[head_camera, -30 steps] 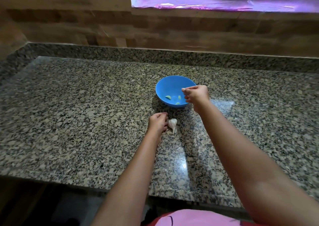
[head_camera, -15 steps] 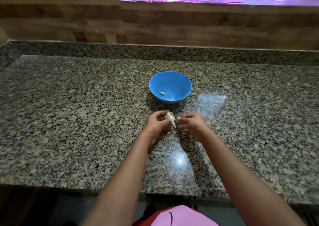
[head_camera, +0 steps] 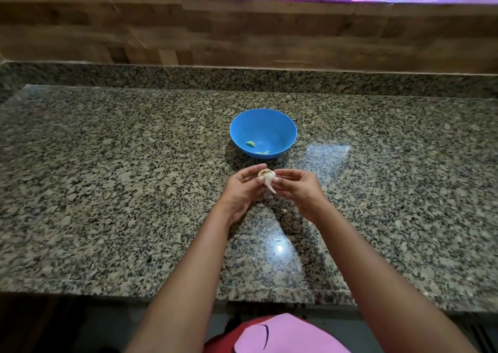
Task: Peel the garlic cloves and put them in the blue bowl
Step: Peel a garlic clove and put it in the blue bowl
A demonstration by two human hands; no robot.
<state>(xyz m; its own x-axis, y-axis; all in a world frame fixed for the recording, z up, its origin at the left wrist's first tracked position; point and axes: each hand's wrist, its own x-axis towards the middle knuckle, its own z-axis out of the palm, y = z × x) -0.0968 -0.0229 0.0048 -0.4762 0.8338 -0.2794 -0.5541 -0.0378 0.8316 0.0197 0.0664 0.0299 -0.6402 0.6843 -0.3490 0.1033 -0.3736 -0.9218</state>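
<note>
Blue bowl (head_camera: 285, 126) on a speckled granite counter (head_camera: 107, 191) already holds two peeled cloves (head_camera: 250, 144). Just in front of it, above the counter, the left hand (head_camera: 239, 191) and right hand (head_camera: 296, 188) both pinch what remains of a garlic bulb (head_camera: 266, 176), fingertips clamped on its papery skin. Judging by that, more cloves are left to peel.

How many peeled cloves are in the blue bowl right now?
2: one peeled clove on the left of the blue bowl floor, another against the near wall, partly cut off by the rim, which may hide more.
</note>
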